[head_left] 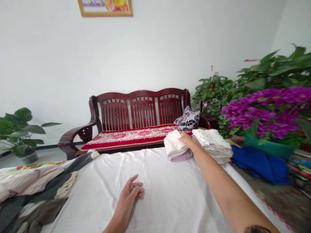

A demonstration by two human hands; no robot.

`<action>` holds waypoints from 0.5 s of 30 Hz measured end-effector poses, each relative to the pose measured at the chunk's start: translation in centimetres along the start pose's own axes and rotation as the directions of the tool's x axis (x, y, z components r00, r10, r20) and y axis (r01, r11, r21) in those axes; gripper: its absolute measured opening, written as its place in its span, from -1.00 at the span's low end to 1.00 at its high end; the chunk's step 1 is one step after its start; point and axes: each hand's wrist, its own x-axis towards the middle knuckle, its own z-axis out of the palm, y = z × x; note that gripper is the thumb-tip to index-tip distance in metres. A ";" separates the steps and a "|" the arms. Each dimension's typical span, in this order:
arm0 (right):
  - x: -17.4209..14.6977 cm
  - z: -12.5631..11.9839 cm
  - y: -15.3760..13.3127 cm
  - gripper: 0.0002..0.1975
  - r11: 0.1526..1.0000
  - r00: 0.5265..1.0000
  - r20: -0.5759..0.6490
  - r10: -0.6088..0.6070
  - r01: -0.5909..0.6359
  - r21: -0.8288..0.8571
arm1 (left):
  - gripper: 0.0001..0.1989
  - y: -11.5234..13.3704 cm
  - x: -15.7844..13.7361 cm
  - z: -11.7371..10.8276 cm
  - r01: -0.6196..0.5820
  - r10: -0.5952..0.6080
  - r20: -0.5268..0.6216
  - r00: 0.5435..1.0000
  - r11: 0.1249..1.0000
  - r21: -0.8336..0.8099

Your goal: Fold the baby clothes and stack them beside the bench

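A pale pink, ribbed folded cloth (175,142) lies on top of a folded lilac cloth (181,157) at the far side of the white-covered table. Reaching out to it, my right hand (187,139) grips the upper right edge of the pink cloth; some fingertips are hidden. Close beside it on the right stands a pile of folded white cloths (212,144). Nearer to me, my left hand (132,191) hovers over or rests on the white sheet (155,200), fingers loosely bent and apart, holding nothing.
Loose clothes (31,184) are heaped along the left side. Behind the table stands a dark red wooden bench (141,113) with a patterned cushion (188,119). At right are purple flowers (269,111) in a green pot (268,145) and a blue cloth (259,165).
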 end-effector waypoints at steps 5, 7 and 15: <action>-1.2 -0.1 0.1 -0.36 0.979 0.999 0.016 0.044 -0.039 -0.202 | -0.36 0.5 -0.2 0.3 0.018 -0.018 -0.018 1.000 1.000 -0.006; -2.1 -0.1 -0.5 -0.35 0.967 1.000 -0.003 -0.022 0.020 -0.253 | -0.36 0.8 -0.4 0.5 0.022 -0.022 -0.028 0.999 1.000 -0.004; -4.7 2.7 -2.8 -0.49 0.893 0.957 0.103 -0.270 0.289 -0.345 | -0.41 1.2 -0.6 0.6 0.030 -0.030 -0.030 0.999 0.999 0.009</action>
